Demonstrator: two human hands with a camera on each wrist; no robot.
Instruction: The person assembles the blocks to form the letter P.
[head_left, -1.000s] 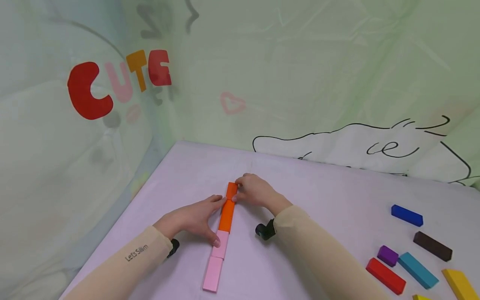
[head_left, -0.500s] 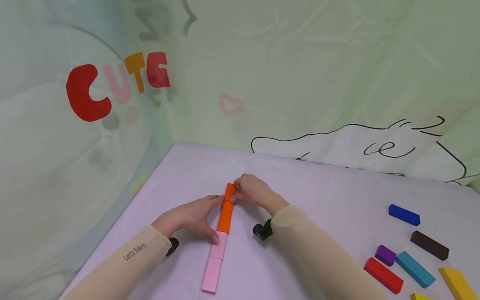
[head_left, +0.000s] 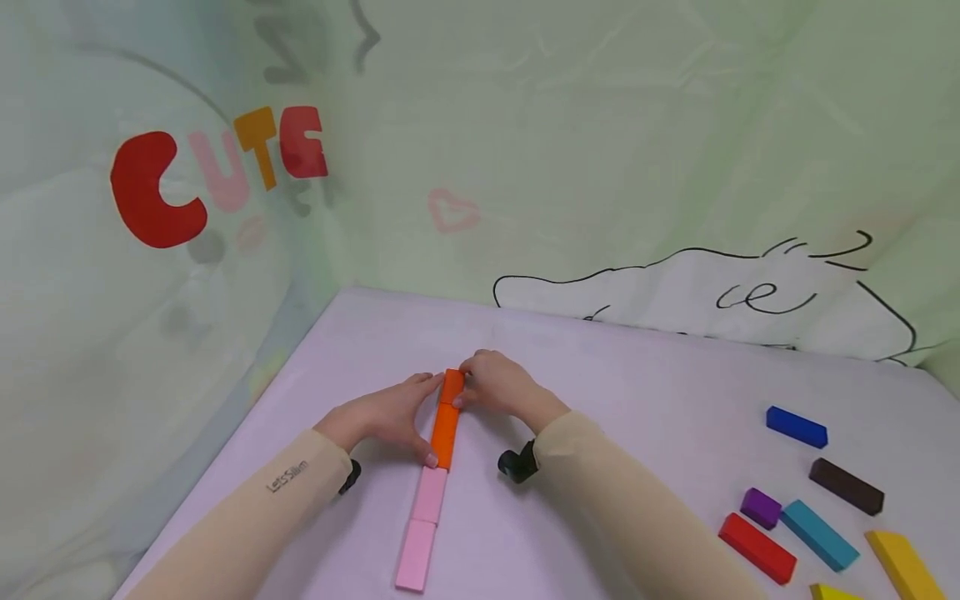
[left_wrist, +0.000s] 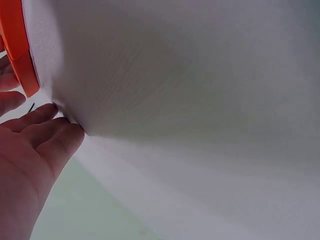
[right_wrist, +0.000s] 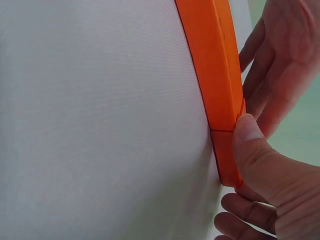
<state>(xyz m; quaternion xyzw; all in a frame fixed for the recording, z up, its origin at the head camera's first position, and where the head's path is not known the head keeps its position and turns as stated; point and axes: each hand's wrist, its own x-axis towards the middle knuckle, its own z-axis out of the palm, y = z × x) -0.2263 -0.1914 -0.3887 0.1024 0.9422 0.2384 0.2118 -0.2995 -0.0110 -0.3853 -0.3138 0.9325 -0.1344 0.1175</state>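
Note:
A straight row of blocks lies on the table: a short orange block [head_left: 452, 385] at the far end, a longer orange block [head_left: 446, 433], then a short pink block [head_left: 430, 495] and a longer pink block [head_left: 416, 555] nearest me. My right hand [head_left: 501, 385] pinches the short orange block, its thumb [right_wrist: 250, 129] over the joint between the orange pieces. On the left side my left hand [head_left: 386, 414] spans the orange blocks with fingers extended. Its thumb touches the longer orange block's near end, and its fingertips [left_wrist: 75, 132] rest by the far end.
Loose blocks lie at the right: blue [head_left: 797, 426], dark brown [head_left: 847, 486], purple [head_left: 761, 507], teal [head_left: 820, 534], red [head_left: 757, 547], orange-yellow [head_left: 904, 565] and a yellow one [head_left: 832, 592] cut off by the frame. A pale curtain [head_left: 600, 150] rises behind the table.
My left hand has slid away from me along the row; its thumb went from the short pink block to the longer orange one. The right hand keeps its place on the short orange block.

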